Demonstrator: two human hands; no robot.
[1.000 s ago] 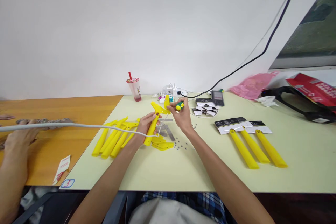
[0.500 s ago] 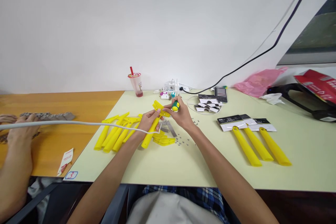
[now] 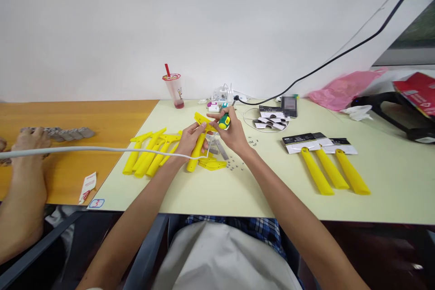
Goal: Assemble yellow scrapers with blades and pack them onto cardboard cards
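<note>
My left hand (image 3: 189,140) is closed around a yellow T-shaped plastic scraper (image 3: 194,156), its head tilted up. Lying in my right hand (image 3: 234,135) is a green-and-yellow screwdriver (image 3: 224,121), while the thumb and fingertips pinch at the scraper's head; any small part between them is hidden. Below my hands are flat yellow head pieces (image 3: 214,164), grey metal blades (image 3: 222,149) and several small screws (image 3: 234,163). More yellow T-shaped handles (image 3: 146,158) lie side by side to the left of my left hand.
Yellow tools with black-and-white cards (image 3: 317,172) lie at the right. A cup with a straw (image 3: 175,93), folded cards (image 3: 272,122) and a power strip (image 3: 222,94) stand behind. A white cable (image 3: 102,148) crosses in front. A co-worker's hand (image 3: 32,139) rests over grey pieces (image 3: 73,133).
The view has tipped down, so the table sits higher in the picture. The scraper's head has turned slightly; both hands keep their hold on it and the screwdriver.
</note>
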